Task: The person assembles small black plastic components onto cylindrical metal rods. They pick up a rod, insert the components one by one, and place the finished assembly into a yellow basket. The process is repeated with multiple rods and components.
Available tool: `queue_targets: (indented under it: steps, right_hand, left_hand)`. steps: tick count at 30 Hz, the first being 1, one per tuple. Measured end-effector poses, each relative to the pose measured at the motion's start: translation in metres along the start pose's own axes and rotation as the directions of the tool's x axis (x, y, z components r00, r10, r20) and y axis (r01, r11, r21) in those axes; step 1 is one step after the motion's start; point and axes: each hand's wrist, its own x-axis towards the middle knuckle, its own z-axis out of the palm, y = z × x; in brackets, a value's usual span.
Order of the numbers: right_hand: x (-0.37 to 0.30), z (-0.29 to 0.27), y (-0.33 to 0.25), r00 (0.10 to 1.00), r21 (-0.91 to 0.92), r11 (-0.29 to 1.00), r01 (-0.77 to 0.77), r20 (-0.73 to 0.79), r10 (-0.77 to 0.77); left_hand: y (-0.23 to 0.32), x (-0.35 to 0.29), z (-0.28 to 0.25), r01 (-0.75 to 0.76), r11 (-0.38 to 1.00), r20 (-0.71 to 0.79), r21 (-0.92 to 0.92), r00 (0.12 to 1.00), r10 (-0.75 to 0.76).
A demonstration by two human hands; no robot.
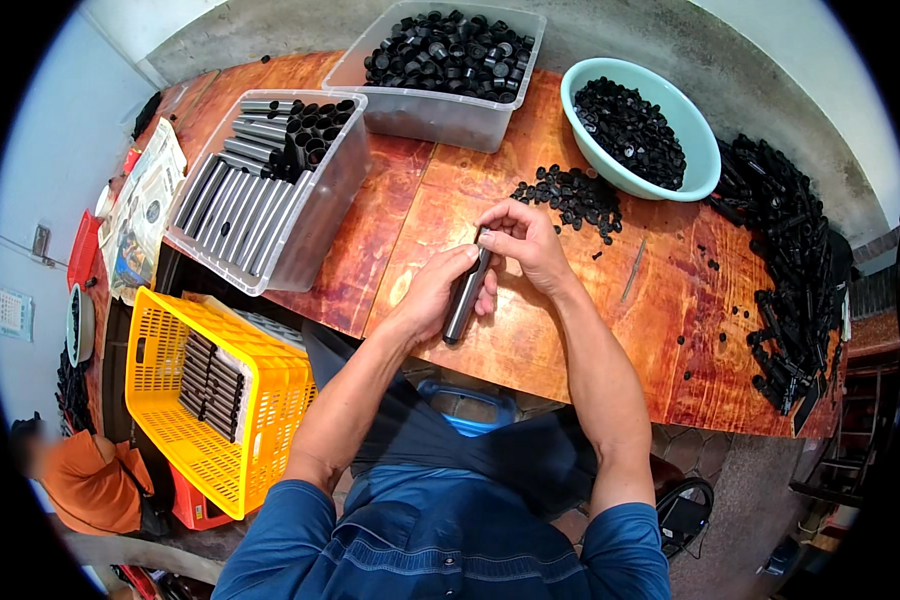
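Head view has the black tube [464, 303] mid-frame, long axis running steeply, lower end aimed down and slightly left. The left hand [436, 288] has its fingers clamped round it. Right hand [528, 247] bunches thumb and fingertips at the upper end; that bit's hidden, so can't tell what they're gripping.

Bare hands: two, left [435, 292] and right [528, 245]. Black tube [462, 308] in hand: one. Clear bins [317, 222]: two. Pale green basin [700, 155]: one. Yellow crate [282, 372]: one. Loose black caps [576, 200] beside basin: many, uncountable.
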Motion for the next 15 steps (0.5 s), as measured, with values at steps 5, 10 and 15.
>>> queue_targets:
  steps: [5,10,15]
  right_hand:
    - [-0.0017,0.0013,-0.0028,0.999,0.058,0.998,-0.023,0.027,0.021]
    - [-0.0021,-0.0010,0.0013,0.999,0.085,0.996,-0.016,0.033,0.014]
    - [-0.0029,-0.0012,-0.0009,0.999,0.064,0.997,-0.039,0.038,0.037]
  left_hand:
    - [-0.0045,0.0037,-0.0040,-0.034,0.993,-0.004,0.113,0.999,0.035]
    - [-0.0018,0.0021,0.0008,-0.046,0.983,0.002,0.180,0.999,0.047]
    - [-0.0023,0.0017,0.0004,-0.038,0.982,-0.023,0.186,0.999,0.043]
